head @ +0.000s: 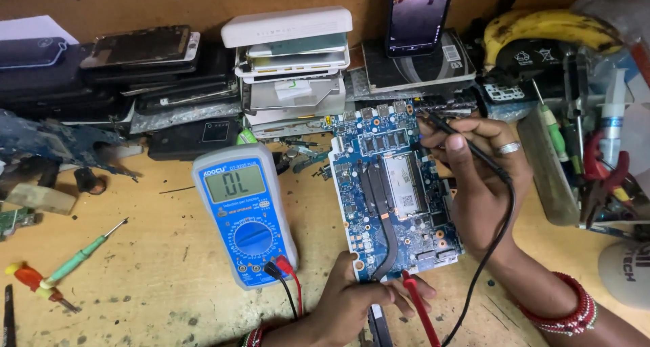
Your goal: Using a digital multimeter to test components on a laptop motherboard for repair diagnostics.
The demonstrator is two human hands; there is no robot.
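A blue laptop circuit board [393, 184] lies on the wooden bench, with a black heat pipe and a silver-shielded module on it. My right hand [477, 178], wearing a ring, holds a black test probe [467, 144] with its tip touching the board's upper right edge. My left hand [359, 303] grips a red test probe [420, 306] at the board's lower edge. Both leads run to a blue and grey multimeter [245, 211] lying to the left of the board, its display lit.
Stacks of phones and screens [162, 69] and white boxes [291, 56] line the back wall. A phone [418, 15] stands upright behind the board. Green and red screwdrivers [61, 269] lie at left. A tool holder [582, 137] and a banana [542, 25] crowd the right.
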